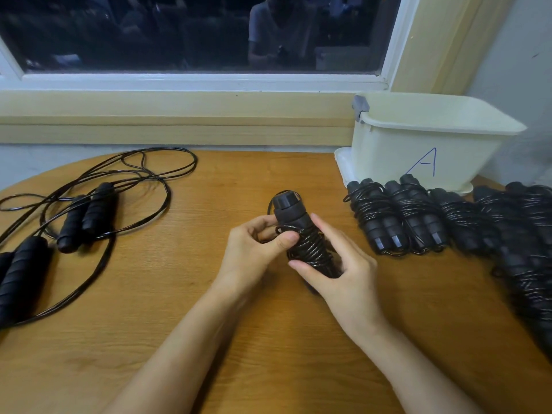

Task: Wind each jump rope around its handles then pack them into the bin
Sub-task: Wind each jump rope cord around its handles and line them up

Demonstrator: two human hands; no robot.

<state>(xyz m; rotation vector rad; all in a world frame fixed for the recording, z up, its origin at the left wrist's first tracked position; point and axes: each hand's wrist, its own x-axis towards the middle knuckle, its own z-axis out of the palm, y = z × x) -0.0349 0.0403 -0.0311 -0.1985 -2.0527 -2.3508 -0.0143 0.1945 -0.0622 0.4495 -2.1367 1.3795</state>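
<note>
My left hand (pixel 257 249) and right hand (pixel 343 273) both grip a black foam-handled jump rope (pixel 301 234) over the brown wooden table (pixel 179 294), its cord nearly wound. Several wound black rope bundles (pixel 418 222) lie beside the cream plastic bin (pixel 418 138) — none visibly packed — and two loose black ropes (pixel 101 204) lie to my left.

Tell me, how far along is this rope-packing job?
Done: several wound bundles lie in front of the bin, unpacked; the bin's inside is hidden. In hand: the left hand and right hand grip a jump rope, mostly wound round its handles. Left: two loose ropes at the left to wind, then packing everything.
</note>
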